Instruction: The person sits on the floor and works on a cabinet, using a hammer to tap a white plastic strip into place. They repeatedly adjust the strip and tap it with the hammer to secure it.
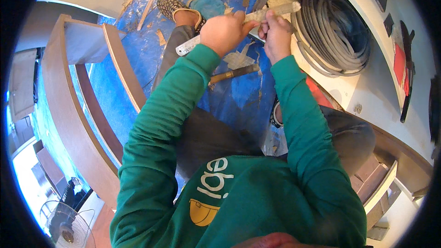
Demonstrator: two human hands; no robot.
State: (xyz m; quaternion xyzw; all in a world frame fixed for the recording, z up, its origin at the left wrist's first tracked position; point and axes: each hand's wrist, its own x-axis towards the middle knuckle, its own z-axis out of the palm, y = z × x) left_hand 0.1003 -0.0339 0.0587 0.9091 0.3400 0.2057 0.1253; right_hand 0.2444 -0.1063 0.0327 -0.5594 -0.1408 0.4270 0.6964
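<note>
While I crouch over the blue floor (138,59), both hands grip a steel ruler (229,27): left hand (223,32) clenched mid-blade, right fingers (272,24) pinching it to steady it above a hammer (233,73).

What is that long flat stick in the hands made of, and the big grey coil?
The long flat scuffed ruler looks like dull metal: silvery grey with worn marks. The big grey coil of flat strip seems flexible plastic or rubber, bending smoothly in loops; I can't tell which.
</note>
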